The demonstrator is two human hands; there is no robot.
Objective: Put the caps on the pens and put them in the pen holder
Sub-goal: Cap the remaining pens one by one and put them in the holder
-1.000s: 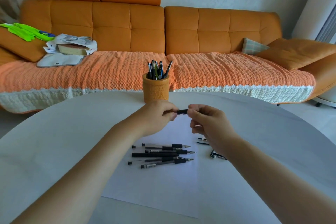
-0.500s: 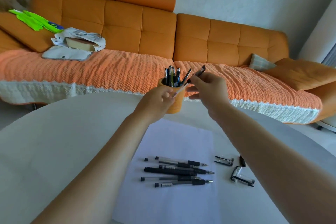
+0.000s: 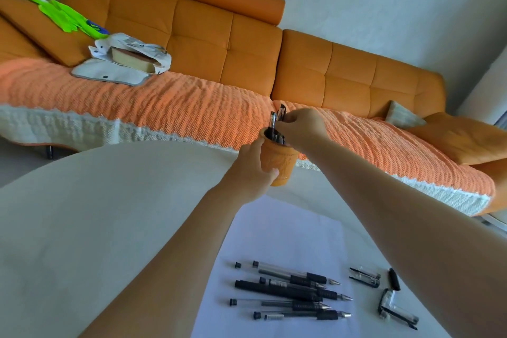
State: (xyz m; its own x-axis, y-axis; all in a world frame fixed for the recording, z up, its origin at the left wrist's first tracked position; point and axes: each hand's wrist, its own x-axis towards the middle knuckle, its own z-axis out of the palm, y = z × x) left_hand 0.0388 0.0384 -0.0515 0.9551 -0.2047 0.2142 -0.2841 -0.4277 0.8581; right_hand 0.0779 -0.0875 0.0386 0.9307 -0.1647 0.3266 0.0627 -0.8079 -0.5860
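Your left hand (image 3: 253,163) grips the orange pen holder (image 3: 282,166) at 12 o'clock; right hand (image 3: 299,125) pinches a capped pen (image 3: 280,115) above it. Lower it straight; uncapped pens (image 3: 290,289) wait at 6.

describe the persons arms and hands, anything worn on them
Both arms are bare as far as the picture shows: no sleeves in view. The left hand and the right hand wear no gloves, and no watch, bracelet or ring can be seen. No markings show on the forearms. The right hand's fingertips are partly hidden, so small details there cannot be told.
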